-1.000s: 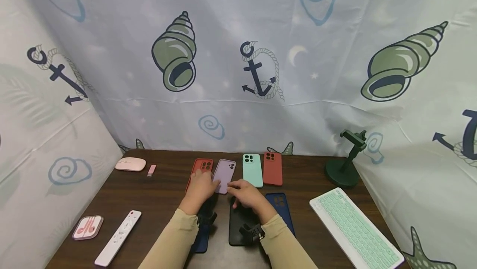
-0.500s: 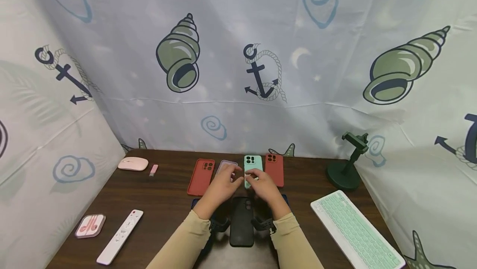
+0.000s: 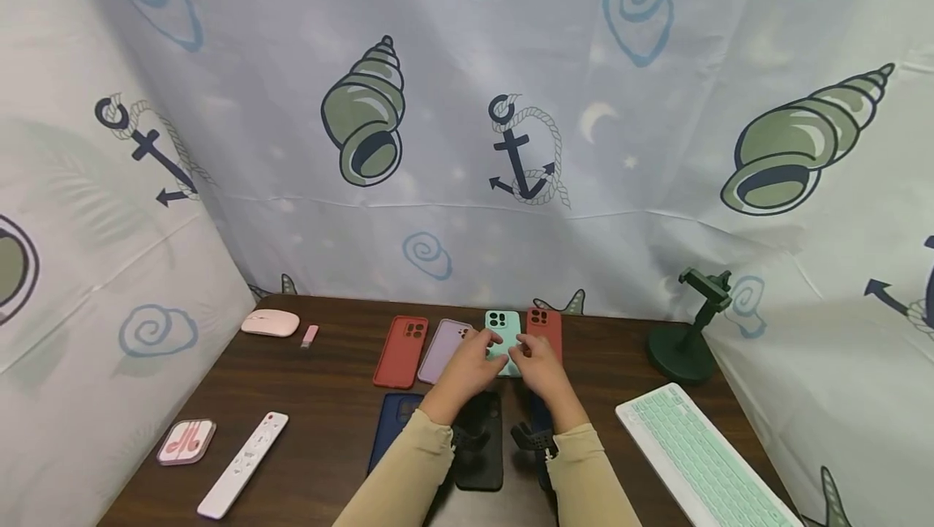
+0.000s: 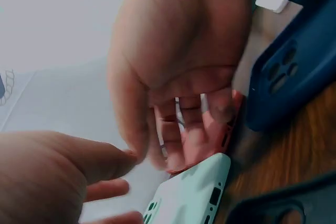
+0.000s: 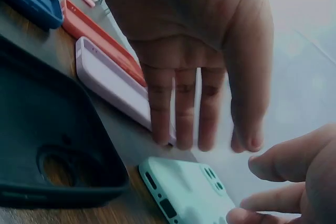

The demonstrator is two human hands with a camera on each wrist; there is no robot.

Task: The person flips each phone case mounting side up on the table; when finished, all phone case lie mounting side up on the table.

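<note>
Both bare hands hover at the mint green phone case [image 3: 504,355], the left hand [image 3: 467,366] at its left side and the right hand [image 3: 542,366] at its right. Their fingers are loosely bent and spread, with nothing between them; in the right wrist view a gap shows between the right fingers and the mint case [image 5: 184,182]. A lavender phone case [image 3: 440,353] and a red one [image 3: 400,357] lie to the left. Another red phone case [image 3: 549,324] lies beside the mint one, partly behind the right hand.
Nearer the body lie a black phone case [image 3: 487,462] and a blue one [image 3: 388,422]; another blue case, right, is mostly covered by the arm. Around them are a keyboard [image 3: 700,454], green stand [image 3: 682,353], remote [image 3: 243,466], earphone box [image 3: 186,441], mouse [image 3: 270,323] and pink USB stick [image 3: 310,336].
Both hands have moved right, from the red and lavender cases on the left to the mint case. The lavender case has come back into view, and the head view has shifted slightly.
</note>
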